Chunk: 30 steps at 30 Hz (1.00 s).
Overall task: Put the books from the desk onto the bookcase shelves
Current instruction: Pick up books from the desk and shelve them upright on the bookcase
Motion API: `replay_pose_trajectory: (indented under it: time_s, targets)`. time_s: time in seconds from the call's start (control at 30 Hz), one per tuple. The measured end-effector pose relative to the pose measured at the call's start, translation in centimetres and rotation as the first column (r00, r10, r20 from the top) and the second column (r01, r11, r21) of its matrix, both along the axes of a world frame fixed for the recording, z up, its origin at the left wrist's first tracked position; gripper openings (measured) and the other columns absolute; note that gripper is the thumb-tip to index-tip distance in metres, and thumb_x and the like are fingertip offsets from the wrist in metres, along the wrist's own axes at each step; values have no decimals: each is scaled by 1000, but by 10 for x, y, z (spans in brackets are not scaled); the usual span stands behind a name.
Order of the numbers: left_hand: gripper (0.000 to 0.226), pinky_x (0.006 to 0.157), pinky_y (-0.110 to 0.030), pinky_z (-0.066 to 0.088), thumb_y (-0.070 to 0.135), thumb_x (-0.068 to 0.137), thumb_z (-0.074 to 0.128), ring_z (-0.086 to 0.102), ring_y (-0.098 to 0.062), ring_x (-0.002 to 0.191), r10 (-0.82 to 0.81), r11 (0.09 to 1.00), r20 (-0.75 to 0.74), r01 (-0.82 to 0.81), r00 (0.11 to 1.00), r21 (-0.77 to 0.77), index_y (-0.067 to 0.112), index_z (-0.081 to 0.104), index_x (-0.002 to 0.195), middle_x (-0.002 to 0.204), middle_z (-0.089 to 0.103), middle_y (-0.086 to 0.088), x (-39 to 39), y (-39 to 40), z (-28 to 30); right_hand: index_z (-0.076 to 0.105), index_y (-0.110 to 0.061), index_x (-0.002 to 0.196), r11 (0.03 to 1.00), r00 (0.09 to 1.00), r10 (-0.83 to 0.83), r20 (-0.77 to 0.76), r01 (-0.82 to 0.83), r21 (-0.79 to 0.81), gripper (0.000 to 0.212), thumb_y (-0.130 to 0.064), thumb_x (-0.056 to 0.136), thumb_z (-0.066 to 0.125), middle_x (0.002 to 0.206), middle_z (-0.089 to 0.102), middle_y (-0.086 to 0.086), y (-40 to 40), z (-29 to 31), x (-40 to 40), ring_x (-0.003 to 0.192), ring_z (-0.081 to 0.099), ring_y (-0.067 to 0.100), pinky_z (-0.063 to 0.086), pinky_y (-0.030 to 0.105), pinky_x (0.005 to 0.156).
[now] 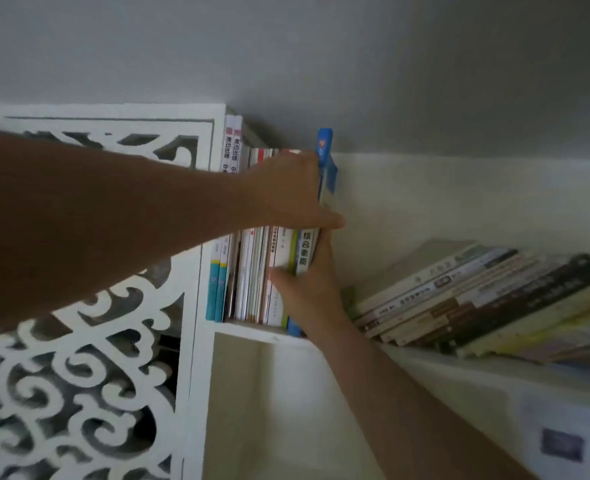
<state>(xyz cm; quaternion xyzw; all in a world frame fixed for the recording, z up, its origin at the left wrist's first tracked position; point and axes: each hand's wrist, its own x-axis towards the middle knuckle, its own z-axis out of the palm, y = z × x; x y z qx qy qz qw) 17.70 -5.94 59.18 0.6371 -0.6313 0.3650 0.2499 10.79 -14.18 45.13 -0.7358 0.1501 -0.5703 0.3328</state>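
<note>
Books (252, 271) upright, hands (286, 192) gripping, spine writing blurred

1. Bookcase (200, 341): white painted board, smooth, matt.
2. Fretwork panel (79, 375): white, cut-out scrollwork, smooth.
3. Upright books (252, 278): paper, glossy spines.
4. Leaning books (477, 299): paper covers, duller.
5. Wall (321, 64): matt grey.

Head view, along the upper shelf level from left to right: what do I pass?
White carved side panel → upright books → right hand gripping the row's end → leaning pile of books.
</note>
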Motion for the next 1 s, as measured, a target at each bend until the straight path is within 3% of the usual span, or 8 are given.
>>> replay_pose_trajectory:
  time_s: [0.13, 0.3, 0.5, 0.6, 0.67, 0.8, 0.9, 1.0]
  targets:
    - [80, 70, -36, 61, 59, 76, 78, 64, -21, 95, 17, 993, -149, -35, 989, -116, 15, 44, 133, 117, 58, -4, -7, -14, -32, 39, -31, 144, 999, 998, -33, -46, 33, 2, 77, -14, 79, 77, 134, 57, -3, -1, -2, -2, 117, 62, 12, 55, 31, 99]
    - [39, 81, -35, 57, 44, 93, 68, 56, -18, 100, -48, 915, -278, -70, 960, -398, 13, 61, 116, 116, 58, -6, -15, -27, -83, 49, -29, 146, 999, 979, -13, -204, 7, -34, 92, -58, 61, 71, 142, 59, -6, -2, -7, -10, 126, 61, 13, 56, 37, 103]
    - [28, 81, -23, 62, 24, 102, 64, 68, -8, 106, -440, 897, -576, 308, 689, -317, 27, 47, 124, 126, 66, 7, -8, 26, -70, 41, -64, 129, 960, 939, 280, -201, -271, 73, 71, -4, 94, 57, 121, 55, -34, 4, 27, -67, 103, 58, -15, 48, 20, 83]
    - [43, 84, -38, 65, 23, 97, 72, 72, -11, 107, -550, 832, -674, 391, 493, -393, 32, 45, 129, 121, 70, 10, -6, 53, -78, 48, -56, 129, 967, 960, 253, -118, -245, 76, 44, -18, 107, 50, 123, 54, -34, 8, 54, -67, 96, 57, -24, 49, 17, 82]
    - [54, 86, -43, 64, 27, 87, 81, 72, -9, 104, -510, 858, -649, 391, 564, -334, 35, 51, 131, 115, 72, 10, -9, 60, -81, 46, -48, 149, 971, 970, 231, -78, -224, 89, 43, -33, 109, 48, 135, 61, -25, 16, 71, -59, 109, 58, -13, 48, 25, 88]
    - [51, 77, -38, 65, 12, 85, 81, 74, -9, 94, -496, 867, -655, 367, 570, -337, 42, 55, 117, 105, 74, 11, 6, 105, -70, 50, -38, 148, 996, 996, 80, 38, -81, 43, 36, -36, 114, 36, 120, 65, -22, 29, 109, -50, 91, 63, -13, 48, 18, 73]
    - [51, 59, -28, 63, 5, 83, 83, 77, -6, 84, -554, 832, -627, 381, 548, -402, 39, 60, 114, 99, 78, 16, 48, 163, -69, 51, -30, 146, 975, 992, -123, -35, 114, -193, 39, -38, 109, 43, 130, 59, -10, 29, 134, -33, 106, 64, 1, 50, 26, 94]
    - [54, 65, -43, 64, 6, 76, 88, 80, -17, 83, -555, 828, -621, 290, 554, -480, 41, 67, 112, 103, 79, 10, 93, 212, -75, 52, -21, 150, 846, 880, -382, -281, 211, -489, 60, -51, 98, 50, 153, 43, 3, 21, 152, -6, 136, 50, 20, 42, 38, 114]
